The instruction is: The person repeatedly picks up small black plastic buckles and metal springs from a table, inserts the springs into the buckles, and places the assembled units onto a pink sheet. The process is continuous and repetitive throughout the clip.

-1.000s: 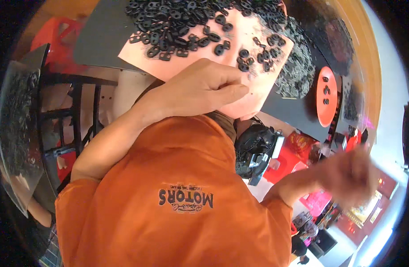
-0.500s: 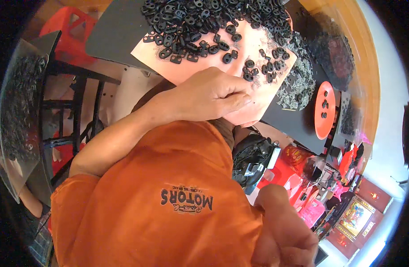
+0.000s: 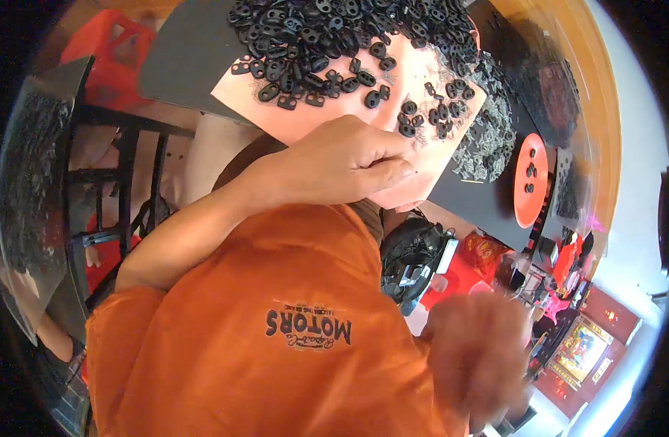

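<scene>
Lying heaped on the pink board (image 3: pixel 258 109), the small black pieces (image 3: pixel 334 40) with two holes are looking light, stiff and perhaps slippery to me, so I am favouring a pinch on their outer edges. Near the closest loose ones, my left hand (image 3: pixel 356 159) is holding its thumb and fingers curled closed, hiding whether anything is between them; my right hand (image 3: pixel 480 353) is showing too blurred beside the orange shirt (image 3: pixel 254 277) for me to tell its fingers' state, while an orange plate (image 3: pixel 524 207) is sitting farther right.

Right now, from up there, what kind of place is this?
Maybe a small workroom, perhaps in a home: black two-holed pieces lie heaped on a pinkish sheet, and a framed, colourful picture shows in the background.
</scene>
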{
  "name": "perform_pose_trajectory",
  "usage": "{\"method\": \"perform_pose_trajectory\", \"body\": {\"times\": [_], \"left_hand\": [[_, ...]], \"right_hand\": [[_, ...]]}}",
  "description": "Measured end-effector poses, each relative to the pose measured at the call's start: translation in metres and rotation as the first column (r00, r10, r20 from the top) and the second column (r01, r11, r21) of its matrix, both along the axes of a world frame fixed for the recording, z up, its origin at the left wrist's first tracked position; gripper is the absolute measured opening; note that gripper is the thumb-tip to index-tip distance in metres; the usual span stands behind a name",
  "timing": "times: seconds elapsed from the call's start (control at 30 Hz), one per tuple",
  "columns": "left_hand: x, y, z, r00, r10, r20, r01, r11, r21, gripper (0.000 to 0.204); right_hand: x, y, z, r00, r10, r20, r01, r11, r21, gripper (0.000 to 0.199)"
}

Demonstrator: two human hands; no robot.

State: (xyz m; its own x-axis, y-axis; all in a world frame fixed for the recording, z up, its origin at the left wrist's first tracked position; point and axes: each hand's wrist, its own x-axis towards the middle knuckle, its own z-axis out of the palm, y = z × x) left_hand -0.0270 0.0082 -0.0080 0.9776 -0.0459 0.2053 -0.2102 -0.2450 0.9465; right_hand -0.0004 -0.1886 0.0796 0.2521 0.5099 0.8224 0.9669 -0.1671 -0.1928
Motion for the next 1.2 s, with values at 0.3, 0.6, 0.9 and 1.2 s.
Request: {"method": "perform_pose_trajectory", "body": {"times": [0.3,0.6,0.9,1.2], "left_hand": [[0.001,0.001,0.004,1.000,-0.014,-0.001,0.014,1.000,0.021,0.023],[0.000,0.005,0.005,1.000,-0.030,-0.008,0.029,0.999,-0.016,0.027],[0.000,0.005,0.003,0.999,-0.025,-0.024,0.024,0.999,-0.041,0.025],[0.001,0.006,0.004,0.994,-0.019,-0.106,-0.005,0.974,-0.224,0.023]], "right_hand": [[0.125,0.061,-0.037,0.981,-0.123,-0.150,0.009,0.803,-0.596,0.011],[0.138,0.084,-0.037,0.980,-0.123,0.158,0.200,0.520,-0.831,0.013],[0.141,0.086,-0.043,0.967,-0.008,0.253,0.220,0.519,-0.826,0.010],[0.131,0.081,-0.039,0.997,-0.069,-0.040,0.023,0.724,-0.690,0.011]]}}
